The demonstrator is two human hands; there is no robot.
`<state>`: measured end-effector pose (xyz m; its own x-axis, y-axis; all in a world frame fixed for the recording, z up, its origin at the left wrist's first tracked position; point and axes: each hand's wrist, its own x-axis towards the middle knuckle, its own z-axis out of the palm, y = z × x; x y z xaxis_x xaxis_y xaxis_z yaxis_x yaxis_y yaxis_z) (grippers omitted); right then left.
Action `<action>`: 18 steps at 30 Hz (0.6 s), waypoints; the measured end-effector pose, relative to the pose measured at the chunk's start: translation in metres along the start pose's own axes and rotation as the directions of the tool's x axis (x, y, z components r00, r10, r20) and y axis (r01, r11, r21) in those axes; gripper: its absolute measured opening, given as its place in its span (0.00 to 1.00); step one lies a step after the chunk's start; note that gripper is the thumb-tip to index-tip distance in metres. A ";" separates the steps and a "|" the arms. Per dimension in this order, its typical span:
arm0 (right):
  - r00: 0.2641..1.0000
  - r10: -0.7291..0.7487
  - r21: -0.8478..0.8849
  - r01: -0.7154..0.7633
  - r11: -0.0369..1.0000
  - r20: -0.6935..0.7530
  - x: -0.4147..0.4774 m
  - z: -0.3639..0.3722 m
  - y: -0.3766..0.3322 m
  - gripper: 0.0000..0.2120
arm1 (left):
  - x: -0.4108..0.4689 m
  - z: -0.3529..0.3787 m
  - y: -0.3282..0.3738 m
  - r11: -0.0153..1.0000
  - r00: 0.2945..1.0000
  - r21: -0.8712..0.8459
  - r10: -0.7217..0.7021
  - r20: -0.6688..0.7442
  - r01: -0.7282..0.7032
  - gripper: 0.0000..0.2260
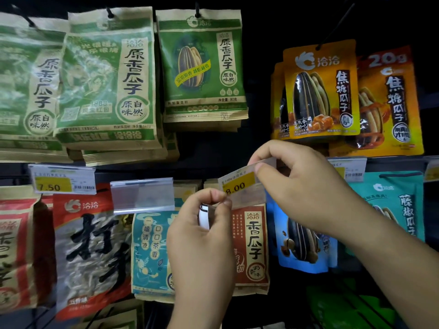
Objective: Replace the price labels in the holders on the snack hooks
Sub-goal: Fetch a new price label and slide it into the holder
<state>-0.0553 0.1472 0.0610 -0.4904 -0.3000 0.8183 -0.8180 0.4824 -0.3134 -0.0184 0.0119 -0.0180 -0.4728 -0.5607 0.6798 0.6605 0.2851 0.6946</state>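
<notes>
We see a white paper price label with a yellow "8.00" band (240, 185), tilted in its clear plastic holder (249, 198); our left hand (202, 236) fingers pinch its lower-left corner, our right hand (301, 184) fingers pinch its upper-right edge.

Hanging along the top row are large green and tan paper bags of sunflower seeds (107, 79), with a smaller green bag showing a striped seed (202, 67) beside them. Further right, well apart across a dark gap, hang glossy orange caramel-flavour packets (320, 91). On the lower row, a red and white bag with bold black brushwork (92, 245) sits next to a pale blue and cream tea-flavour bag (149, 252). Right of that come a tan and rust-red bag (251, 245), a shiny blue packet (304, 245) and a teal packet (399, 205).
</notes>
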 end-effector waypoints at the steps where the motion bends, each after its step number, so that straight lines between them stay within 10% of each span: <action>1: 0.999 0.010 -0.019 -0.009 1.000 0.031 0.001 0.000 0.000 0.08 | 0.000 0.000 0.000 1.000 1.000 -0.006 0.006 0.003 -0.006 0.09; 18: 0.943 -0.333 -0.224 0.321 0.920 -0.020 -0.008 -0.007 0.021 0.02 | 0.004 0.000 0.000 0.998 0.999 -0.059 0.028 -0.017 -0.029 0.06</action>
<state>-0.0662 0.1650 0.0513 -0.1836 -0.4272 0.8853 -0.8426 0.5322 0.0820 -0.0204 0.0099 -0.0154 -0.4439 -0.5658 0.6949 0.7073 0.2549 0.6593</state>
